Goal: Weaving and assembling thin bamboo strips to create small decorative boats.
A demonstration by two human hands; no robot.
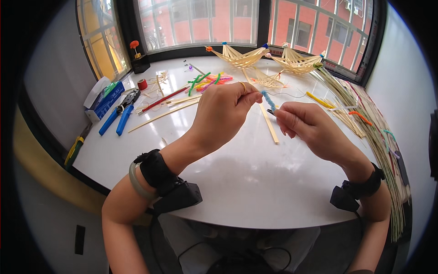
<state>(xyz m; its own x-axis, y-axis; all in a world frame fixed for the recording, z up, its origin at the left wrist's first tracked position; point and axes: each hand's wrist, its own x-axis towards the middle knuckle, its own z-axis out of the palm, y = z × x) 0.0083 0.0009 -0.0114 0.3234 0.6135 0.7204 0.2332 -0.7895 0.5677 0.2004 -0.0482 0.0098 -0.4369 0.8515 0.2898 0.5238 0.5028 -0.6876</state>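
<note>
Together, left fingers and right fingers pinch a fuzzy stem, the blue box's contents unclear.

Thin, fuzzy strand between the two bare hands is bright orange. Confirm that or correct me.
The colour is wrong: the head view shows a thin, fuzzy, light-blue strand between the bare left hand and the bare right hand.

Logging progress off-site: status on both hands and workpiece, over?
Left hand pinching upper end of blue fuzzy stem. Right hand pinching lower end. Pale flat strip on table between them.
</note>
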